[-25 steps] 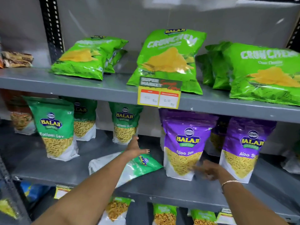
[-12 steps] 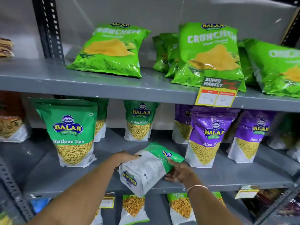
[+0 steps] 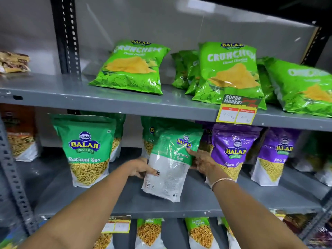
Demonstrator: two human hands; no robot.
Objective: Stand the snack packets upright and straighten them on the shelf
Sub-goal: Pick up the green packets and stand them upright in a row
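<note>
Bright overhead light, glare on back wall and packets; lower shelf shadowed; edges blurred, wide-angle bowed.

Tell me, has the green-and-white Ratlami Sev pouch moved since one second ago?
Yes. The green-and-white Ratlami Sev pouch rose from lying flat on the grey middle shelf to nearly upright.

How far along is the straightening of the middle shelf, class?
Done: the big green packet and the purple packets stand upright. In hand: the left hand and right hand hold a green packet, back side out, tilted. Left: face it forward and stand it; the chip bags above lean back.
</note>
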